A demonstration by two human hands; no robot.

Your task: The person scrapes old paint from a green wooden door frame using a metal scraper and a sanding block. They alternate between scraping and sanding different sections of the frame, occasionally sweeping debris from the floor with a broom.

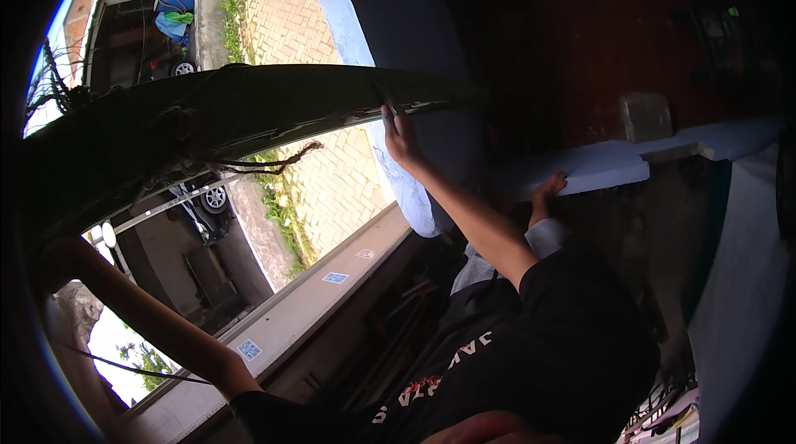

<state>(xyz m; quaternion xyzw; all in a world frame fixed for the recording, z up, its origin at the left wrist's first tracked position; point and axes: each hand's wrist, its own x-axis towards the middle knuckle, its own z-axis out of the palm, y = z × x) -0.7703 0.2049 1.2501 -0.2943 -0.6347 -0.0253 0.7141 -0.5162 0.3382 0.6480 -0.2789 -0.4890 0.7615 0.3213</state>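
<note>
Right grip: set at green beam; closure cannot be told.
Left grip: shadowed, likewise.
Beam: best handled steadily.

— Dressed how?
— In a black T-shirt, marked across the chest with bold white letters and a smaller scrawl of red print.
— Long in the sleeve?
— Short, with plain black sleeves; bare along both forearms and at the right hand. Too dark to tell much around the left hand.
— And below the shirt?
— In light grey cloth over the legs, ending above a bare foot.
</note>
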